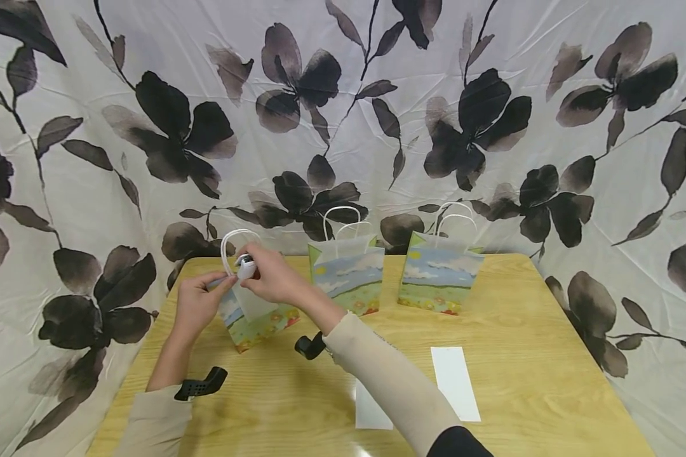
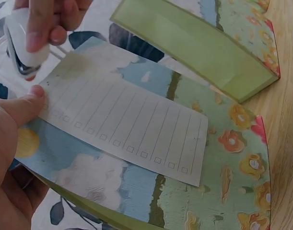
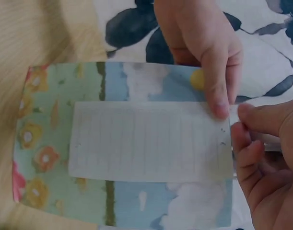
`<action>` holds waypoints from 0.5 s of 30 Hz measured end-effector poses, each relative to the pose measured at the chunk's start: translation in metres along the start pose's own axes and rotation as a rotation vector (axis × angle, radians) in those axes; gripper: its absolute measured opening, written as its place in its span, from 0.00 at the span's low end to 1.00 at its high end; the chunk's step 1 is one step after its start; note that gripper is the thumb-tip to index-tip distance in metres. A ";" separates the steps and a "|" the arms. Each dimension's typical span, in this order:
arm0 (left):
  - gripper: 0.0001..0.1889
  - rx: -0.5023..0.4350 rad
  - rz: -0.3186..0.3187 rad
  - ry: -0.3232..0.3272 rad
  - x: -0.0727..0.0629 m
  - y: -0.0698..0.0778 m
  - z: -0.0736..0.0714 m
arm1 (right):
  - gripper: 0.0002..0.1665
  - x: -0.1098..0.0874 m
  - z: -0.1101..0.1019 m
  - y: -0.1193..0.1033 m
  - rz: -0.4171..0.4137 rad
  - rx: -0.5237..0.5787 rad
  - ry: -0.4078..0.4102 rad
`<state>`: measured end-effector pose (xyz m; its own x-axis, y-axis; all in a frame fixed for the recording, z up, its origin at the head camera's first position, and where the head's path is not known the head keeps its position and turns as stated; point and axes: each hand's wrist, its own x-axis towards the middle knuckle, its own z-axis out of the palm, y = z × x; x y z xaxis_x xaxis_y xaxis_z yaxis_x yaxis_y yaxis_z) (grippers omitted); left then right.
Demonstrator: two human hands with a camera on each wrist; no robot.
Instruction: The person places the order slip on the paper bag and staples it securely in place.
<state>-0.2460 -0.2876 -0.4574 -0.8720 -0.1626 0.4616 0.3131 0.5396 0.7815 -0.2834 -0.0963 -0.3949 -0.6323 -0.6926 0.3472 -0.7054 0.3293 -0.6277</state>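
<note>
A gift bag with a sky-and-flower print tilts at the back left of the table. Against its front lies a lined paper slip with checkboxes. My left hand pinches the slip and the bag's top edge, thumb on the slip's corner and the other fingers behind. In my right hand is a small white stapler, gripped beside the bag's top edge, near the left thumb. Two small dark marks show on the slip near that edge in the right wrist view. White handles rise behind the hands.
Two similar gift bags, one in the middle and one further right, stand upright along the table's back. Two white paper slips lie nearer the front, one right of my right sleeve, another partly under it. A floral cloth hangs behind.
</note>
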 end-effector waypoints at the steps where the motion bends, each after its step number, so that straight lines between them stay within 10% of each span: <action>1: 0.09 0.001 -0.004 -0.008 -0.001 0.000 0.000 | 0.24 0.001 0.001 0.001 0.011 -0.013 -0.007; 15: 0.10 0.042 -0.006 0.006 -0.002 0.002 -0.002 | 0.22 0.009 0.006 0.014 0.074 0.001 -0.069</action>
<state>-0.2427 -0.2875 -0.4557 -0.8715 -0.1712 0.4595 0.2914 0.5727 0.7662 -0.2970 -0.1021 -0.4050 -0.6588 -0.7091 0.2514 -0.6575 0.3804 -0.6504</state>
